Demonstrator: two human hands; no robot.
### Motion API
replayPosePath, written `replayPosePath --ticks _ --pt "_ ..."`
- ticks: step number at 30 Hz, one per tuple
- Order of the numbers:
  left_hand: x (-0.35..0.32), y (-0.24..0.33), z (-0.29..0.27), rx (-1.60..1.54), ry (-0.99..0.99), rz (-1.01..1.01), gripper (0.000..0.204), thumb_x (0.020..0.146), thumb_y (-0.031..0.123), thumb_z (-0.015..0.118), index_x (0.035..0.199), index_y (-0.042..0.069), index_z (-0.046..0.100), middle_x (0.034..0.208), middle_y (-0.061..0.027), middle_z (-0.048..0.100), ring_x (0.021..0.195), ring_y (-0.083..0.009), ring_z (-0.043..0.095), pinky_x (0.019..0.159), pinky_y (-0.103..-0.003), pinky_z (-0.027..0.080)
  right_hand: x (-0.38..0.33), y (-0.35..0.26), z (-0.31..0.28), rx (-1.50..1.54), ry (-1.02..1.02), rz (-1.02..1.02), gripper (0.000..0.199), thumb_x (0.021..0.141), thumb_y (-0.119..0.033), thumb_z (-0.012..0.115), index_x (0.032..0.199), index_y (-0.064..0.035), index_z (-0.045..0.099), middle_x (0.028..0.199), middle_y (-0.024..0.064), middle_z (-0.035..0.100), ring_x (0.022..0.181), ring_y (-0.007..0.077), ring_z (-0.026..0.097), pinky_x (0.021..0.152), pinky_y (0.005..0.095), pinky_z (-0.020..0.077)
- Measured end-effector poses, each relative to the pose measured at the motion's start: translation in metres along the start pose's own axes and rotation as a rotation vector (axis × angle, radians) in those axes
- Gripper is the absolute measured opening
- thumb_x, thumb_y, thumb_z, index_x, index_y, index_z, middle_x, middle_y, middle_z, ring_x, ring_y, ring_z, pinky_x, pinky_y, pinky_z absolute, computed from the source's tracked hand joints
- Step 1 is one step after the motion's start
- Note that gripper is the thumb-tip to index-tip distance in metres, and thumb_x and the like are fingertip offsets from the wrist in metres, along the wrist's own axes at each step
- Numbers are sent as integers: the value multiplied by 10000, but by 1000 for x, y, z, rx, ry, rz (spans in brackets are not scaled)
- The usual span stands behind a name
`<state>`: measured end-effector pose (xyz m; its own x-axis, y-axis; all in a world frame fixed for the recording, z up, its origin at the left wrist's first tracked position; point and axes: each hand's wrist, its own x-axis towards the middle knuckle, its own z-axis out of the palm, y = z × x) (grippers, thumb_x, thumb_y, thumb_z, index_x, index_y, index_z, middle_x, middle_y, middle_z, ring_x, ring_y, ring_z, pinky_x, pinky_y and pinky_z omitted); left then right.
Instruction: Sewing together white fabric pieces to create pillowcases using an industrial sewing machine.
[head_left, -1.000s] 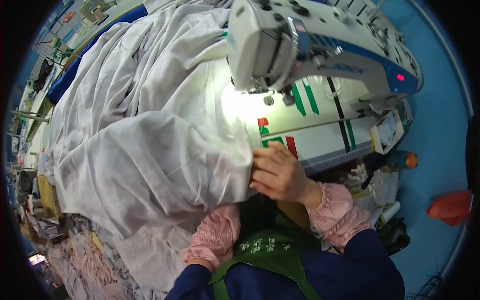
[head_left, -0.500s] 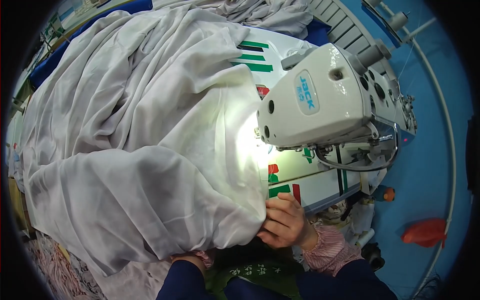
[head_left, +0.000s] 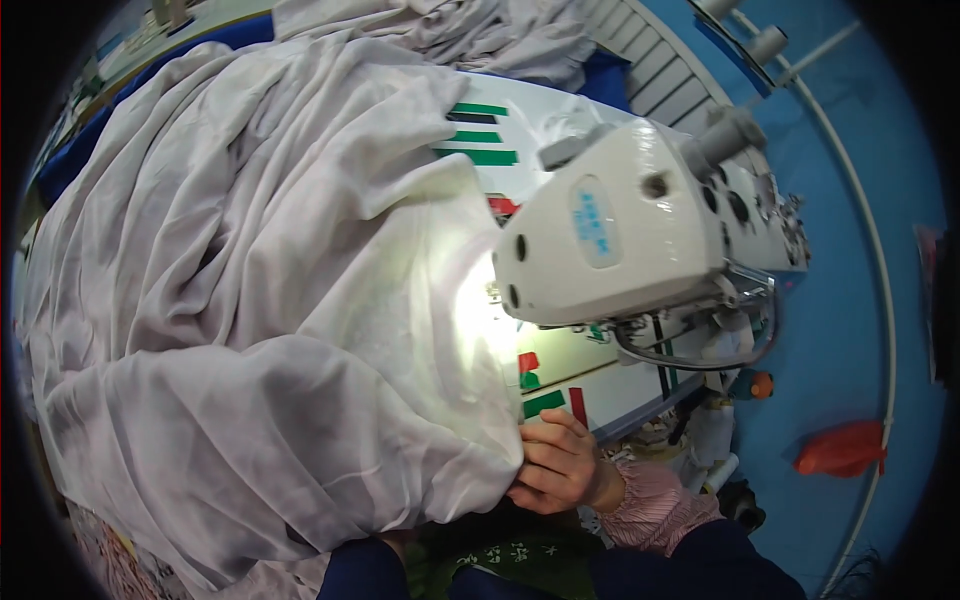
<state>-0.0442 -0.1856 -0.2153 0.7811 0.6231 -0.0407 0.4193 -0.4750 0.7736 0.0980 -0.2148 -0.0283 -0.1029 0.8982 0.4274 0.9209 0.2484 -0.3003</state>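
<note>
A large pale grey-white cloth [head_left: 270, 420] lies in deep folds over the sewing table and hangs down its near side. Its right edge runs under the lit needle area of a white sewing machine [head_left: 610, 230]. At that edge, near the table's front, my right hand [head_left: 555, 465] is closed on the cloth, fingers curled around its border. My left forearm, in a dark blue sleeve [head_left: 365, 572], goes under the hanging cloth. The cloth covers my left hand, so its fingers are hidden.
Green and red tape strips mark the white tabletop [head_left: 600, 385]. More pale cloth [head_left: 500, 40] is heaped at the back beside a slatted white rail [head_left: 655, 60]. A red bag [head_left: 842, 448] hangs by a white pole [head_left: 880, 290] at the right. Thread cones [head_left: 715, 432] stand below the table.
The whole view has shifted, so the scene sits slightly lower and further left. The cloth now hides my left cuff, which showed before. My right hand keeps its hold at the edge.
</note>
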Motion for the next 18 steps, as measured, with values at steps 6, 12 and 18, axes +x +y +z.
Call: replayPosePath --ticks 6,12,18 --pt "9 -10 7 -45 67 -13 309 961 168 542 1218 -3 554 988 -85 651 750 -144 583 663 -281 496 -3 -1 -2 49 50 8 198 762 -197 722 868 -45 652 1085 90 647 1093 235 606 997 437 454" --pt "14 -19 1 -335 142 -171 324 978 181 533 1242 -5 547 1001 -91 656 743 -139 580 652 -275 489 -13 1 6 18 151 -26 176 759 -185 706 852 -48 648 1057 84 640 1071 234 611 981 425 455" --pt "-9 -5 -12 -1144 66 -404 338 995 194 524 1266 -7 539 1013 -97 662 737 -134 576 641 -270 482 1 -11 -34 327 407 -11 211 806 -174 729 951 -53 636 1050 113 630 1051 298 604 949 441 465"
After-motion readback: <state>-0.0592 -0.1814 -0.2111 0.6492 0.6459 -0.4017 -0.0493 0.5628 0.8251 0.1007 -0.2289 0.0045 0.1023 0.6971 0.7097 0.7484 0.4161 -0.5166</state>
